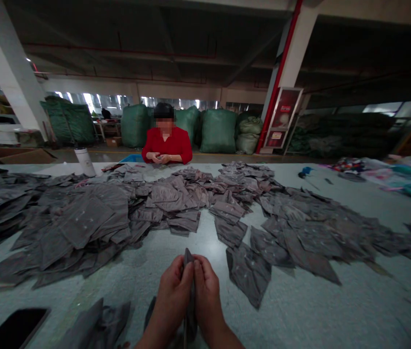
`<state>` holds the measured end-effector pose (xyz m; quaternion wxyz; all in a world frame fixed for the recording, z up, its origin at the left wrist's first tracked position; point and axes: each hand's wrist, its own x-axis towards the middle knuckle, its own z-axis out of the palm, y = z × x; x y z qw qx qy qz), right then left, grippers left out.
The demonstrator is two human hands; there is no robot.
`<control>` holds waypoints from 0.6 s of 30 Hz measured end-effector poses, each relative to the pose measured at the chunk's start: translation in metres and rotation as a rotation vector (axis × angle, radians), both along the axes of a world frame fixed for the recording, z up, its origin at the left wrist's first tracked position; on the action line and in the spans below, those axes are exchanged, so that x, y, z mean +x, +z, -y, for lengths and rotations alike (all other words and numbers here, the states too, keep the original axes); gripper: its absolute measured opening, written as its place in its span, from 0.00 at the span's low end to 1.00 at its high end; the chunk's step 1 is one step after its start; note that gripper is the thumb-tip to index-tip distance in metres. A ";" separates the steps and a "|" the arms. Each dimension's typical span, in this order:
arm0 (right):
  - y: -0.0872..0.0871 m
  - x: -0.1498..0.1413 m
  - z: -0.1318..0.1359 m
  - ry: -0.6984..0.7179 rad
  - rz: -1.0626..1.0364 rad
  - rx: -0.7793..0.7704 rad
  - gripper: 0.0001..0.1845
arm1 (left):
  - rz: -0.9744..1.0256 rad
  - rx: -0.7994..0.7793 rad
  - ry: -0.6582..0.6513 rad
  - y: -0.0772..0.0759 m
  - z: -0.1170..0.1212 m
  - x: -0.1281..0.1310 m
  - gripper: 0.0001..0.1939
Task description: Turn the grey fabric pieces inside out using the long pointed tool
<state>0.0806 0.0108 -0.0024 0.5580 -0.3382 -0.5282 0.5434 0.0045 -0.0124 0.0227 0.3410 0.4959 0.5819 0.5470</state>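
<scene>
Close in front of me, both hands are closed around one grey fabric piece [190, 310], which stands on edge between them. My left hand [172, 293] pinches it with the thumb along its upper edge. From the other side my right hand [207, 291] grips the same piece, thumb beside thumb. Much of the cloth is hidden by the palms. Beyond them spreads a large heap of similar grey fabric pieces [169, 194], some with small pale marks. One loose grey piece [249, 271] lies flat to the right of my hands.
More grey cloth [94, 325] and a dark phone [18, 329] lie at the near left of the table [336, 315]. A white bottle [85, 162] stands at the far left edge. Across the table sits a person in red [176, 143]. Green sacks [218, 131] stand behind.
</scene>
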 end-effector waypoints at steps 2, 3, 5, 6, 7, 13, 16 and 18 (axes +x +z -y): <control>0.004 0.004 -0.006 -0.002 0.059 0.029 0.15 | 0.017 -0.017 -0.009 0.002 -0.004 -0.003 0.09; 0.007 0.006 -0.009 -0.008 0.100 0.042 0.15 | 0.038 -0.030 -0.018 0.003 -0.006 -0.004 0.09; 0.009 0.009 -0.010 -0.015 0.160 0.047 0.16 | 0.044 -0.046 -0.040 0.004 -0.006 -0.004 0.10; 0.008 0.009 -0.008 -0.012 0.165 0.036 0.17 | 0.019 -0.044 -0.040 0.004 -0.005 -0.003 0.10; 0.006 0.008 -0.006 -0.010 0.154 0.015 0.18 | -0.020 -0.035 -0.033 0.003 -0.003 -0.003 0.11; -0.002 0.002 -0.003 0.007 0.103 -0.022 0.19 | -0.104 -0.072 -0.027 0.002 0.003 -0.003 0.14; -0.002 0.003 -0.002 0.010 0.135 -0.001 0.19 | -0.126 -0.062 -0.018 0.003 0.000 -0.004 0.16; -0.005 0.002 0.002 -0.026 0.124 -0.036 0.20 | -0.201 -0.040 0.003 0.003 0.001 -0.005 0.16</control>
